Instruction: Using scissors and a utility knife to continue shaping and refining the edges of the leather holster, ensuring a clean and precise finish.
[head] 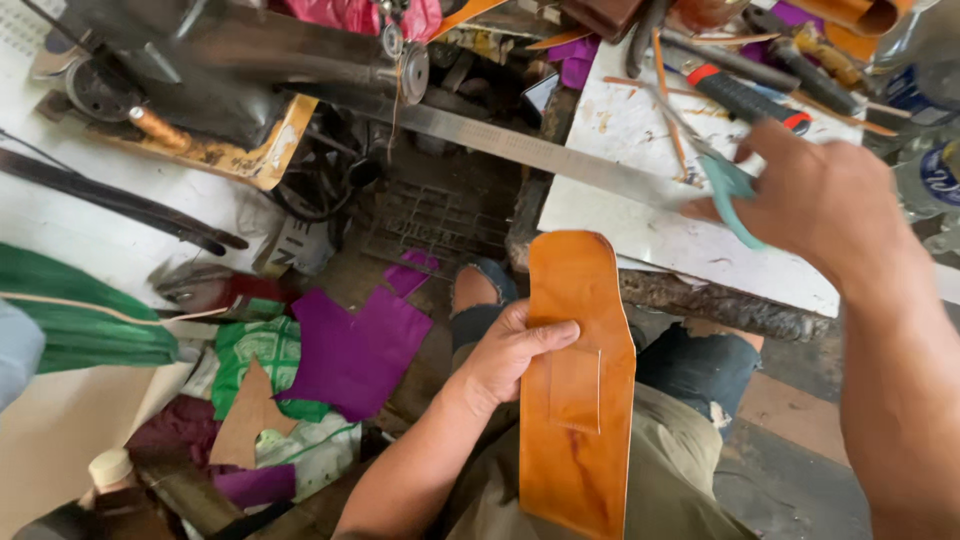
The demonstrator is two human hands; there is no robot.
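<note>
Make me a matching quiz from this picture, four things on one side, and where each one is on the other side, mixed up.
Things:
1. leather piece
2. scissors
3. purple scraps
4. steel ruler

Places:
A. in the right hand
B. on the floor by the green cloth
C. in the left hand, over the lap
D. running from the sewing machine to the white table

Pairs: 1-C, 2-A, 3-B, 4-D

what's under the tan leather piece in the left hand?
Under the tan leather piece, held by the left hand, lie the person's lap in olive cloth and a knee in torn dark jeans. The left fingers behind it and whatever it covers are hidden.
</note>
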